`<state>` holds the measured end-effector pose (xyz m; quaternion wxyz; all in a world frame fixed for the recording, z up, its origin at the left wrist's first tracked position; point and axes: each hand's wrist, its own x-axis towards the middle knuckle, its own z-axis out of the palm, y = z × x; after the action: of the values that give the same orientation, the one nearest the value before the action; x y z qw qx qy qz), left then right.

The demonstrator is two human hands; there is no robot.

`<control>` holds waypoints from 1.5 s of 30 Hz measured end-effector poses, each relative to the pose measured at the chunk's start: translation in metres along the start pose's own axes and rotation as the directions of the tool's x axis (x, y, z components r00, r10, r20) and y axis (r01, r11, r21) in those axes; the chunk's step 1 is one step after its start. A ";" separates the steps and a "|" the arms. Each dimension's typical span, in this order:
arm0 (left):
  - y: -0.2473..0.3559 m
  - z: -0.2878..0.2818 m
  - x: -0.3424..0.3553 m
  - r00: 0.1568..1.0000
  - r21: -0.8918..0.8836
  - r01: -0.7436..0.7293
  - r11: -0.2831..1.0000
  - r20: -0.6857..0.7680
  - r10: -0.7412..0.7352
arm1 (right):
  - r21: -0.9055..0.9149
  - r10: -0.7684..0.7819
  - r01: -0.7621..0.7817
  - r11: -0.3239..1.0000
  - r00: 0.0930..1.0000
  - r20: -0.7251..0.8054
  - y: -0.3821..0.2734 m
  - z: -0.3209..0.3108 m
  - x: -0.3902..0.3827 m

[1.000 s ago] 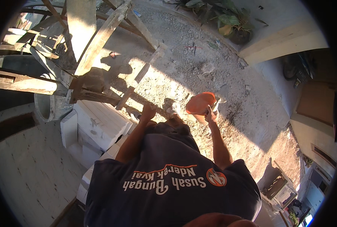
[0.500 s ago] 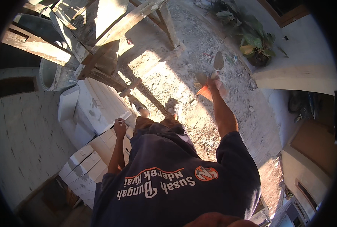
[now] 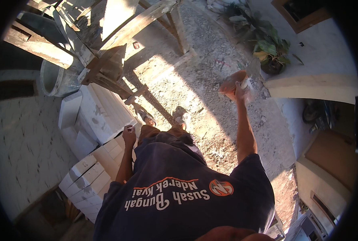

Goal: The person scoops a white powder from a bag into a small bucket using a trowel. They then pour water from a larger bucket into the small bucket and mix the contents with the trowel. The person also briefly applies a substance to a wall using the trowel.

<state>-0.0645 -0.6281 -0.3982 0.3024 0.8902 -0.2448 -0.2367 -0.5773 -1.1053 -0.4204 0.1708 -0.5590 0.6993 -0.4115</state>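
Note:
My right hand (image 3: 240, 93) is stretched out ahead over the ground, closed on a trowel with a grey blade (image 3: 253, 67). In the same grip is an orange, tapered thing (image 3: 231, 85), blurred, with clear plastic-like material about it; its kind I cannot make out. My left hand (image 3: 128, 132) is low at my left side, its fingers curled around a small, thin white thing (image 3: 133, 125). That hand is beside a stack of pale blocks (image 3: 106, 154).
A wooden trestle (image 3: 138, 24) stands ahead over the rough, gravelly ground (image 3: 215, 132). A grey barrel (image 3: 52, 78) and white blocks (image 3: 100, 108) are at the left. Potted plants (image 3: 273, 48) line the wall at the right, with a motorcycle (image 3: 317, 114) beyond.
My right hand has swung to the right with the trowel and the orange thing, which have turned in the grip. My left hand has barely moved.

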 end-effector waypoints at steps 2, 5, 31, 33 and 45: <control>-0.001 -0.041 -0.008 0.999 0.040 0.035 0.999 0.010 -0.035 | 0.414 0.274 -0.480 0.773 0.842 0.464 -0.047 0.005 -0.078; 0.037 -0.021 0.005 0.987 -0.088 0.017 0.996 0.160 -0.002 | 0.567 0.384 -0.662 0.490 0.748 0.542 -0.073 -0.011 -0.106; 0.113 -0.272 0.019 0.638 -0.469 -0.488 0.736 -0.767 -0.067 | 0.592 -0.274 -0.572 0.568 0.547 0.791 -0.491 0.145 -0.308; 0.099 -0.320 0.070 0.548 -0.398 -0.493 0.774 -0.833 -0.080 | 0.686 -0.339 -0.537 0.491 0.608 0.718 -0.554 0.155 -0.308; -0.019 -0.596 0.580 0.727 -0.037 -0.224 0.974 -0.672 0.141 | 0.675 -0.179 -0.227 0.702 0.861 0.476 -0.775 0.263 -0.376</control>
<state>0.7266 -0.6990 -0.1489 0.4423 0.8685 -0.1934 0.1129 0.2218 -0.8879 -0.0681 0.5564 -0.5271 0.4220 -0.4843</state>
